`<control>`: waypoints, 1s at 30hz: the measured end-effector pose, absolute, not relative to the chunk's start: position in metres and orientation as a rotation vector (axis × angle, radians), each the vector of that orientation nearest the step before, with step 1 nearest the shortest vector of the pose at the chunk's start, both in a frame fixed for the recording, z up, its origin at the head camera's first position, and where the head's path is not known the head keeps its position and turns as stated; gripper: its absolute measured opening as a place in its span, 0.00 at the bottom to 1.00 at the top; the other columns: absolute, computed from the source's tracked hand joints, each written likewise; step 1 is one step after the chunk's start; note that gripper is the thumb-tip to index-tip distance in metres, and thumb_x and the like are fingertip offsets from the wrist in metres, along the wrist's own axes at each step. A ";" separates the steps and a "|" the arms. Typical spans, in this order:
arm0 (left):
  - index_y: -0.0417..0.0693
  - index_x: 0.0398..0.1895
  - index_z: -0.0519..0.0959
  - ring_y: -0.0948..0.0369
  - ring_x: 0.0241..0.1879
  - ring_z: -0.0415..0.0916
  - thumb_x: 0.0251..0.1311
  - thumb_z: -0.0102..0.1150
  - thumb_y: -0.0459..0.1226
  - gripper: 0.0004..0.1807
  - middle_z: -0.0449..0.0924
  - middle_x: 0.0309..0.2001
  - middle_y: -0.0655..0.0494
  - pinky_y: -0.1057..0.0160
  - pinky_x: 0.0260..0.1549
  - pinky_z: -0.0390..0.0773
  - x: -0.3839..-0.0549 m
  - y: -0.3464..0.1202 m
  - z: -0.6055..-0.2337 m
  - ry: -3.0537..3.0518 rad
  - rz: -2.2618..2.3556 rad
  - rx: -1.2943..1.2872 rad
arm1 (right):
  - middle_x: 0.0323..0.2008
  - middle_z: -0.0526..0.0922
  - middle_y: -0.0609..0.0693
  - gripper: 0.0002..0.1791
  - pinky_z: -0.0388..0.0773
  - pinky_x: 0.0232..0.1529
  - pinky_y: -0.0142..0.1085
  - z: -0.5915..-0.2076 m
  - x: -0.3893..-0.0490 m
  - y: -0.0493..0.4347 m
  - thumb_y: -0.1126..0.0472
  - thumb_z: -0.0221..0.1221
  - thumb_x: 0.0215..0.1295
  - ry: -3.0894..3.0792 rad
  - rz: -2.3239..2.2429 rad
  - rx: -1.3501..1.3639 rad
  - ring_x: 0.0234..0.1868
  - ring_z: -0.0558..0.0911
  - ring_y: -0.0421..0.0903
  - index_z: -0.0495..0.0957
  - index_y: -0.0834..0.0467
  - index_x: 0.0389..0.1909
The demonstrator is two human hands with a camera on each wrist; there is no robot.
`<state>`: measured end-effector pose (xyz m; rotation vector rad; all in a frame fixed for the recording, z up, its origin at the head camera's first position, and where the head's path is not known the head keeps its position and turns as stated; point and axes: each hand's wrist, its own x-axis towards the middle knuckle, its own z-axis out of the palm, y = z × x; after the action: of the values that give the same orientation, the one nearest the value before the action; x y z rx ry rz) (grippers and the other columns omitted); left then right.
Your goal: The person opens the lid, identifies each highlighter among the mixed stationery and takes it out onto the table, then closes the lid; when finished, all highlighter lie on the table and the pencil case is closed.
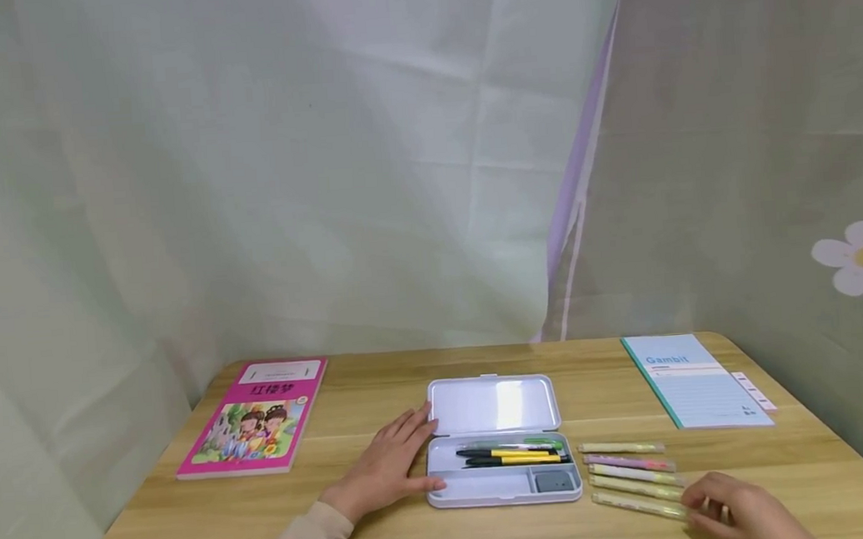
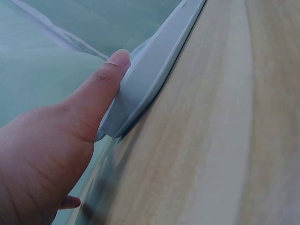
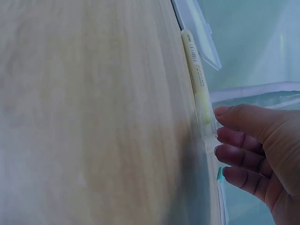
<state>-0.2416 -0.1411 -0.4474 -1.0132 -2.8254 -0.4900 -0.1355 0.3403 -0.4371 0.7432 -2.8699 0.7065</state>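
A white pencil case (image 1: 485,491) lies with its lid (image 1: 471,404) raised and hinged back. Inside are two yellow-and-black pens (image 1: 516,459), a green-and-clear pen (image 1: 541,444) and a grey eraser (image 1: 554,482). My left hand (image 1: 385,469) rests at the case's left side with straight fingers, the thumb on its front corner. To the right of the case, several slim highlighters (image 1: 635,487) lie roughly parallel. At the right end of the nearest highlighter (image 1: 636,506), my right hand (image 1: 741,511) hovers with loosely bent fingers. In the right wrist view its thumb (image 3: 229,112) is beside the clear cap.
A pink book (image 1: 262,423) lies at the back left of the wooden table (image 1: 380,390). At the back right are a light blue notebook (image 1: 698,384) and a white strip (image 1: 754,390) beside it. A pale curtain (image 1: 320,185) hangs behind the table.
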 end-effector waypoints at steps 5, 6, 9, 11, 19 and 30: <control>0.47 0.71 0.62 0.43 0.73 0.53 0.55 0.52 0.67 0.48 0.50 0.77 0.49 0.41 0.69 0.60 -0.243 -0.140 -0.446 -2.826 -0.494 -1.012 | 0.28 0.75 0.34 0.03 0.68 0.20 0.26 -0.432 -0.135 0.339 0.63 0.63 0.60 -2.914 0.716 0.663 0.26 0.66 0.23 0.80 0.57 0.34; 0.47 0.71 0.62 0.43 0.73 0.53 0.55 0.52 0.68 0.48 0.50 0.77 0.49 0.41 0.69 0.60 -0.243 -0.140 -0.446 -2.829 -0.495 -1.010 | 0.28 0.75 0.34 0.03 0.67 0.20 0.26 -0.431 -0.134 0.338 0.62 0.63 0.61 -2.910 0.711 0.640 0.26 0.66 0.23 0.80 0.57 0.34; 0.47 0.71 0.62 0.44 0.73 0.53 0.54 0.52 0.68 0.48 0.50 0.76 0.49 0.41 0.69 0.59 -0.244 -0.140 -0.446 -2.826 -0.502 -1.006 | 0.29 0.76 0.33 0.02 0.67 0.19 0.26 -0.427 -0.133 0.333 0.62 0.64 0.60 -2.843 0.676 0.601 0.26 0.66 0.23 0.80 0.54 0.33; 0.46 0.71 0.62 0.44 0.73 0.53 0.54 0.52 0.68 0.49 0.51 0.76 0.49 0.41 0.69 0.60 -0.244 -0.140 -0.447 -2.818 -0.495 -1.006 | 0.29 0.75 0.32 0.03 0.66 0.20 0.26 -0.425 -0.133 0.330 0.62 0.64 0.59 -2.783 0.662 0.596 0.27 0.66 0.23 0.80 0.53 0.33; 0.47 0.71 0.62 0.44 0.72 0.55 0.54 0.51 0.69 0.49 0.54 0.75 0.48 0.42 0.69 0.61 -0.241 -0.142 -0.451 -2.777 -0.457 -1.012 | 0.31 0.77 0.33 0.09 0.66 0.20 0.25 -0.411 -0.139 0.314 0.66 0.66 0.56 -2.601 0.690 0.655 0.28 0.68 0.24 0.79 0.51 0.35; 0.44 0.70 0.64 0.45 0.67 0.65 0.45 0.67 0.60 0.51 0.61 0.71 0.43 0.43 0.63 0.69 -0.245 -0.142 -0.448 -2.570 -0.513 -0.972 | 0.32 0.80 0.37 0.11 0.67 0.21 0.24 -0.396 -0.157 0.290 0.63 0.68 0.54 -2.509 0.726 0.639 0.28 0.69 0.25 0.80 0.46 0.37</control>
<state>-0.2453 -0.1418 -0.4477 -0.9721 -2.5702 -0.5133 -0.1568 0.2900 -0.3957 0.6386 -2.5094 0.7257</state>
